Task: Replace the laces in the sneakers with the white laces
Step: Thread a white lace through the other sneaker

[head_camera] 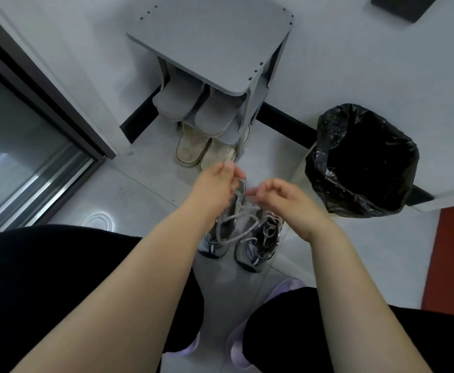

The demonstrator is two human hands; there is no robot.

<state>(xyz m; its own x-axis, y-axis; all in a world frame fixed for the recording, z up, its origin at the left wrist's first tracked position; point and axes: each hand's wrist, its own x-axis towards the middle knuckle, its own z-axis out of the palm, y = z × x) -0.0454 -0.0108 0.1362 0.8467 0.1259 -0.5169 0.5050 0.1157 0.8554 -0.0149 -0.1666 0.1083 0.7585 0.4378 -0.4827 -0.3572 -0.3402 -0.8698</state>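
Two grey-and-black sneakers stand side by side on the floor, the left sneaker (220, 238) and the right sneaker (261, 246). A pale lace (236, 224) loops loosely over both of them and runs up to my hands. My left hand (215, 184) hovers above the left sneaker's toe, its fingers curled and pinching the lace. To its right, my right hand (282, 200) pinches another part of the lace between thumb and fingertips. Both hands cover the front of the left sneaker.
A grey shoe rack (215, 41) stands against the wall ahead, with grey slippers (193, 109) inside and beige slippers (193, 149) on the floor below. A bin with a black bag (360, 160) stands at the right. A glass door (18, 135) lies to the left.
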